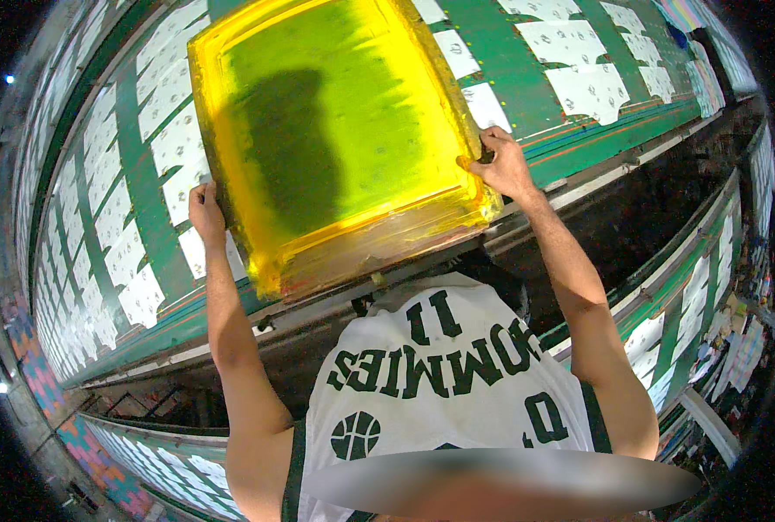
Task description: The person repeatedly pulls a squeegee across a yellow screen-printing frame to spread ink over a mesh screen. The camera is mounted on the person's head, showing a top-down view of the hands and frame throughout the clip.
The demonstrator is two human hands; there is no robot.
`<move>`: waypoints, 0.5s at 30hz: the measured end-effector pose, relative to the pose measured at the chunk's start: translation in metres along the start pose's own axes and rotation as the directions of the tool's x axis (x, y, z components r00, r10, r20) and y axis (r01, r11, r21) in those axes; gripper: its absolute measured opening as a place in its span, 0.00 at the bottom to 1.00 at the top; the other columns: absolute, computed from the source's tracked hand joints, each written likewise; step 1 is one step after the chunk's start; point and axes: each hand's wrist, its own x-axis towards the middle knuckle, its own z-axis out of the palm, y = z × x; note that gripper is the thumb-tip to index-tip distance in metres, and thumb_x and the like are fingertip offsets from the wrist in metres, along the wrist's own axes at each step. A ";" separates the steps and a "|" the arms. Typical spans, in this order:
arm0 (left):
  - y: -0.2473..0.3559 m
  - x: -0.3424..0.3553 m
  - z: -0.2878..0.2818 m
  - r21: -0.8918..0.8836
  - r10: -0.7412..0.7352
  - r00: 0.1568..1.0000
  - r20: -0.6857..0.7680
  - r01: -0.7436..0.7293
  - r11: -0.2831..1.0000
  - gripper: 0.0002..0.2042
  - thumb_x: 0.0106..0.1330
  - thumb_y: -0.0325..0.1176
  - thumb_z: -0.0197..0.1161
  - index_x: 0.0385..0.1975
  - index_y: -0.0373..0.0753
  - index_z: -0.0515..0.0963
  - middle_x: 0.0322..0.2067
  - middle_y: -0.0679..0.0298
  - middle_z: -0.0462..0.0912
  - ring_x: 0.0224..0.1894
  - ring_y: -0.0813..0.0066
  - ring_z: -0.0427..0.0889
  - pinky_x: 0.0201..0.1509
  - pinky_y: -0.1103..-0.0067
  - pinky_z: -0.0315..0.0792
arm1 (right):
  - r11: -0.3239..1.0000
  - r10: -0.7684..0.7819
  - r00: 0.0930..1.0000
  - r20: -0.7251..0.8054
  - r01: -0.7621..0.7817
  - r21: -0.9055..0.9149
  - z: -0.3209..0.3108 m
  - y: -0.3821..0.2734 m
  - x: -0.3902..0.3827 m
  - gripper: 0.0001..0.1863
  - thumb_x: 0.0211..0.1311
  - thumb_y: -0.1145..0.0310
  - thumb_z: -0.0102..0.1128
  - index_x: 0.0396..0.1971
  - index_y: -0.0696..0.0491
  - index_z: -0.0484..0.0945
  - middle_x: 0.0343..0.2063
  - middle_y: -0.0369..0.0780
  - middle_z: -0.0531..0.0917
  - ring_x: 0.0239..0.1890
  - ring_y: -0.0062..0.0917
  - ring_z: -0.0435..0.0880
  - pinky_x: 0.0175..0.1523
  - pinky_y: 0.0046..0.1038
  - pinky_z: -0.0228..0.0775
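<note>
A large screen frame (344,130) with a yellow border and yellow-green mesh lies over the long green table, a dark shadow across its middle. My left hand (206,209) is closed on the frame's left edge near its lower part. My right hand (500,165) grips the right edge near the lower corner, fingers bent around it. The frame's near end is smeared with yellow. Rows of white cut fabric pieces (570,87) with small printed motifs lie on either side of the frame.
The green table (579,148) runs left to right, with a rail along its near edge. Behind me are other long tables with white pieces (692,287). Stacked materials (744,348) lie at the far right, and a patterned floor (39,365) shows at left.
</note>
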 end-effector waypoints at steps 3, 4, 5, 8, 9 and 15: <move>0.035 -0.020 0.061 -0.156 -0.069 0.998 -0.006 0.067 0.985 0.12 0.71 0.37 0.69 0.39 0.34 0.81 0.31 0.65 0.83 0.34 0.76 0.76 0.43 0.77 0.72 | 0.997 0.065 0.998 -0.007 -0.065 0.042 -0.032 0.065 0.000 0.25 0.50 0.65 0.80 0.43 0.67 0.84 0.43 0.46 0.83 0.44 0.37 0.84 0.49 0.32 0.78; 0.047 -0.028 0.079 -0.149 -0.083 0.996 -0.023 0.078 0.986 0.12 0.70 0.37 0.70 0.39 0.34 0.82 0.31 0.65 0.83 0.35 0.76 0.77 0.44 0.76 0.72 | 0.997 0.063 0.998 -0.015 -0.062 0.052 -0.042 0.085 -0.001 0.24 0.51 0.67 0.80 0.45 0.65 0.84 0.44 0.46 0.83 0.46 0.38 0.85 0.52 0.34 0.77; 0.057 -0.036 0.096 -0.120 -0.156 0.987 -0.041 0.150 0.981 0.12 0.70 0.38 0.70 0.40 0.34 0.82 0.32 0.65 0.84 0.35 0.76 0.77 0.44 0.76 0.72 | 0.997 0.065 0.997 -0.032 -0.064 0.051 -0.049 0.102 -0.001 0.24 0.51 0.67 0.79 0.46 0.64 0.85 0.44 0.46 0.84 0.47 0.38 0.85 0.53 0.34 0.77; 0.089 -0.061 0.130 -0.137 -0.124 0.991 -0.045 0.117 0.984 0.11 0.70 0.37 0.68 0.41 0.35 0.82 0.36 0.63 0.85 0.38 0.74 0.79 0.47 0.75 0.73 | 0.993 0.053 0.997 -0.059 -0.047 0.104 -0.068 0.146 0.002 0.23 0.51 0.69 0.78 0.47 0.61 0.86 0.45 0.45 0.85 0.48 0.38 0.85 0.54 0.35 0.77; 0.098 -0.070 0.136 -0.125 -0.111 0.992 -0.058 0.103 0.987 0.10 0.70 0.37 0.68 0.41 0.35 0.82 0.37 0.62 0.85 0.39 0.73 0.79 0.48 0.75 0.73 | 0.993 0.085 0.995 -0.052 -0.080 0.090 -0.073 0.158 0.003 0.23 0.51 0.68 0.78 0.47 0.60 0.86 0.45 0.46 0.85 0.49 0.39 0.84 0.55 0.35 0.77; 0.136 -0.085 0.153 0.060 -0.157 0.983 -0.097 0.163 0.985 0.14 0.69 0.41 0.67 0.42 0.36 0.82 0.39 0.58 0.86 0.42 0.66 0.82 0.51 0.70 0.73 | 0.993 0.058 0.998 -0.009 -0.057 0.106 -0.084 0.192 0.006 0.25 0.52 0.67 0.76 0.51 0.59 0.84 0.47 0.47 0.84 0.52 0.42 0.83 0.57 0.36 0.76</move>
